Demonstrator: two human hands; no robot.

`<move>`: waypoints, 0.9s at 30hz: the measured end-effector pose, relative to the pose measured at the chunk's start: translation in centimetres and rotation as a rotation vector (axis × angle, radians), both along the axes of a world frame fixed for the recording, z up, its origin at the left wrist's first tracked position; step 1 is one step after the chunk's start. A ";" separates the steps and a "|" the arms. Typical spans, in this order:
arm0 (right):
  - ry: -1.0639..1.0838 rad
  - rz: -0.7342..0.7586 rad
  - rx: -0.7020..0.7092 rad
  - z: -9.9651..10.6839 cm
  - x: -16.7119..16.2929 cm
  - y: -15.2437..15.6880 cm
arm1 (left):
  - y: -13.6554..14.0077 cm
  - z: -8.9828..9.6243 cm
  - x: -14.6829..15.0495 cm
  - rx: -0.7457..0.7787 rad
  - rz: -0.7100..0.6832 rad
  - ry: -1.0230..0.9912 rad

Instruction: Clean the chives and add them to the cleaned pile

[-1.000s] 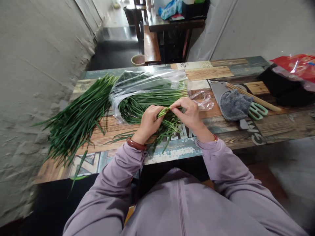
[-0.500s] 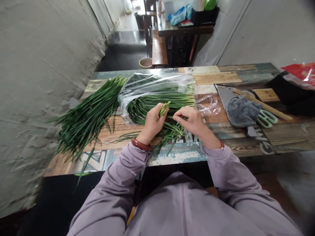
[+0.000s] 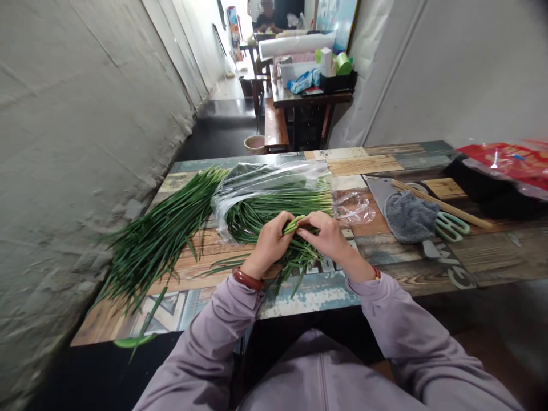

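Note:
A few garlic chives (image 3: 293, 225) are gripped in my left hand (image 3: 272, 240), their pale ends poking out past the thumb. My right hand (image 3: 327, 235) meets them from the other side, thumb and fingers pinched at those ends. Below both hands lies a loose scatter of chive leaves (image 3: 295, 265). Just behind, a thick bunch of garlic chives (image 3: 278, 206) lies partly inside a clear plastic bag (image 3: 246, 181), pale ends to the right. To the left, a larger loose pile of chives (image 3: 158, 240) is fanned out along the table.
On the patterned table (image 3: 385, 260), to the right, are a grey cloth (image 3: 411, 216), green-handled scissors (image 3: 452, 227), wooden chopsticks (image 3: 445, 204) and a red package (image 3: 509, 162). A wall stands close on the left. Beyond are a bench (image 3: 276, 123) and a seated person (image 3: 268, 20).
My right hand has come left to the stalk ends in my left hand; before, the two were apart. My view has tilted up, bringing more of the room beyond into sight.

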State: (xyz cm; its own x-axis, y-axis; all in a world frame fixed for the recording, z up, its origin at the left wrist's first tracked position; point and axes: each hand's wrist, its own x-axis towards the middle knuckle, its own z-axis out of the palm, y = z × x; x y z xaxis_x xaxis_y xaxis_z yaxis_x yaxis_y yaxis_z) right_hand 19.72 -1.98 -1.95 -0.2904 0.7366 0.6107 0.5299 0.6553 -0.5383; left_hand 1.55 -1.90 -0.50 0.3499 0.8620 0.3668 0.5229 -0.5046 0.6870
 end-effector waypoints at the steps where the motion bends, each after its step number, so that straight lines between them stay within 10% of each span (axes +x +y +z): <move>1: -0.010 0.006 0.012 -0.1 -0.1 0.0 | 0.0 0.0 0.0 -0.005 -0.007 0.006; 19: -0.298 -0.164 0.081 0.3 1.4 0.1 | 0.1 0.1 0.4 0.006 -0.033 0.162; 27: -0.098 -0.405 0.092 -0.9 1.6 1.3 | 0.3 0.0 0.5 0.044 -0.026 0.072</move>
State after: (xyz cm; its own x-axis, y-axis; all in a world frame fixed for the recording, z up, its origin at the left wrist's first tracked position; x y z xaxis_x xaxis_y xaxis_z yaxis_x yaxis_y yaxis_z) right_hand 21.33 -0.71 -2.80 -0.0485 0.7467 0.6634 0.8002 0.4265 -0.4216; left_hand 2.05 -1.57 -0.53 0.3985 0.8360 0.3772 0.5568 -0.5473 0.6248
